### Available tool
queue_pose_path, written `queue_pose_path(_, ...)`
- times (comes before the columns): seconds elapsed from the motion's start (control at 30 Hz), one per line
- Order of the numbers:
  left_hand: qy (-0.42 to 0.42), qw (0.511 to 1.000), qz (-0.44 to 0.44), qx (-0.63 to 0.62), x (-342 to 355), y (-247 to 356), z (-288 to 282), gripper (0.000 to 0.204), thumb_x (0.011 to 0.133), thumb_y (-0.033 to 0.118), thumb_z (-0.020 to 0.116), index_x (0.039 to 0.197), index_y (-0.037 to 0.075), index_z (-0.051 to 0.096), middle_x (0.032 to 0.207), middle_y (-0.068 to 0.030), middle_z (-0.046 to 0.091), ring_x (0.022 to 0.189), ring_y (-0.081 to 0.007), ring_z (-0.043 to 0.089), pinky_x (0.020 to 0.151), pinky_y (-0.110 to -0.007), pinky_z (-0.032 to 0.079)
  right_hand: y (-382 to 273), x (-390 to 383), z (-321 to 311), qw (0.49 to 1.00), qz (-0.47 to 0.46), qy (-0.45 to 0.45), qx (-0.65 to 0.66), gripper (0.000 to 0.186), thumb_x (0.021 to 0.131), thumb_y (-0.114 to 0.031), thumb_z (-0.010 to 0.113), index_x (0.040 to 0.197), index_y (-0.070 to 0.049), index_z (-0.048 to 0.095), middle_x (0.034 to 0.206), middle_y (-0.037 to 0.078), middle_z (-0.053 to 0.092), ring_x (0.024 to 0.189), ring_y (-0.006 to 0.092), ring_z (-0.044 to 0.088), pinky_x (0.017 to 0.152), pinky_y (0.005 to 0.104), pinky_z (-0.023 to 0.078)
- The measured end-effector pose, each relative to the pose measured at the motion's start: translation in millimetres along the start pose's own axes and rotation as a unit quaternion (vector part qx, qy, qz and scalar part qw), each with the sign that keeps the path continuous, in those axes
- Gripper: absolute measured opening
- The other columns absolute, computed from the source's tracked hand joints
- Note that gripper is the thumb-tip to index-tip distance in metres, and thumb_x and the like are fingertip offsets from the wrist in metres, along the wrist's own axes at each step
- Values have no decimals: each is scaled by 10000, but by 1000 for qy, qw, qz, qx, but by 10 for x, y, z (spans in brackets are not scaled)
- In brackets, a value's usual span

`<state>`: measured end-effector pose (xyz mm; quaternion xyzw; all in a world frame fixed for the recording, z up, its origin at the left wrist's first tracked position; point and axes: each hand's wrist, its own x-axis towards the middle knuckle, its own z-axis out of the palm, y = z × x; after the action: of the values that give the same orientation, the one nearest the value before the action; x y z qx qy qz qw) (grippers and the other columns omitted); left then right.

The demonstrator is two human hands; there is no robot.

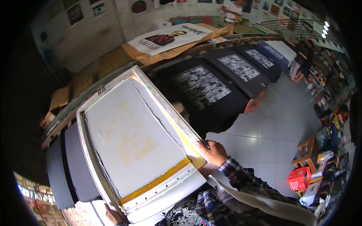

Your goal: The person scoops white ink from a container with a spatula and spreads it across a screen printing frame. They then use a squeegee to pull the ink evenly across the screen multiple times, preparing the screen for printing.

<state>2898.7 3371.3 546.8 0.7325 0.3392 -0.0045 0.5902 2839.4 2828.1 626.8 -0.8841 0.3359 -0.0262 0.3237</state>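
A screen-printing frame (130,139) fills the middle of the view, tilted, with pale grey mesh, yellowish stains and a worn light border. Brown tape (156,180) crosses the mesh near its lower end, above a whitish strip with small holes. My right hand (213,152) is closed around the frame's right edge near its lower corner. At the lower left corner my left hand (113,215) grips the other edge, with part of its fingers hidden. Beyond the frame lie black shirts (201,84) with white prints, spread on boards in a row.
Dark boards (77,162) extend left of the frame. A printed white sheet (169,37) lies on brown paper at the back. Tiled floor (260,132) stretches to the right, with a wooden stool (307,152) and a red bag (299,179). Other people (299,60) stand farther off.
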Motion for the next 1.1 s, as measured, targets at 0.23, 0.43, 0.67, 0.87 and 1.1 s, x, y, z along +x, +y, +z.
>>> queue_pose_path(0.23, 107, 988, 33, -105, -136, -771, 23, 621, 1074, 503, 517, 1243, -84, 631, 958, -94, 699, 808, -193, 682, 632, -332, 561, 238, 250, 587, 995, -43, -72, 45, 708, 988, -682, 523, 907, -13, 741, 811, 204, 741, 776, 382, 731, 717, 455, 562)
queue_pose_path(0.43, 162, 977, 100, 93, -412, -1330, -330, 591, 1041, 481, 571, 1314, -40, 625, 1037, -134, 714, 876, -236, 696, 795, -362, 580, 706, 739, 1341, 979, -89, -124, 134, 769, 961, -728, 523, 886, 10, 725, 784, 213, 728, 769, 373, 729, 714, 447, 562)
queue_pose_path(0.67, 280, 935, 35, 213, -2050, -193, -560, 530, 1005, 413, 641, 1373, 34, 599, 1126, -175, 717, 977, -300, 701, 880, -392, 573, 7, 837, 321, 938, -126, -304, 109, 792, 962, -744, 500, 841, 9, 714, 695, 181, 702, 692, 324, 725, 659, 430, 557)
queue_pose_path(0.87, 304, 910, -1, 283, -2622, 245, -443, 532, 975, 355, 701, 1424, 97, 577, 1203, -211, 720, 1064, -355, 705, 953, -417, 567, 120, 1147, 441, 921, -165, -281, 212, 759, 955, -741, 532, 803, -17, 703, 554, 67, 625, 532, 211, 668, 525, 357, 513)
queue_pose_path(1.1, 247, 960, 99, 87, -2197, -179, -712, 525, 1068, 414, 492, 1228, -52, 673, 988, -128, 718, 821, -205, 692, 719, -349, 561, 106, 1286, 318, 924, -167, -286, 190, 677, 971, -636, 609, 816, 20, 676, 745, 206, 688, 724, 346, 700, 649, 412, 512)
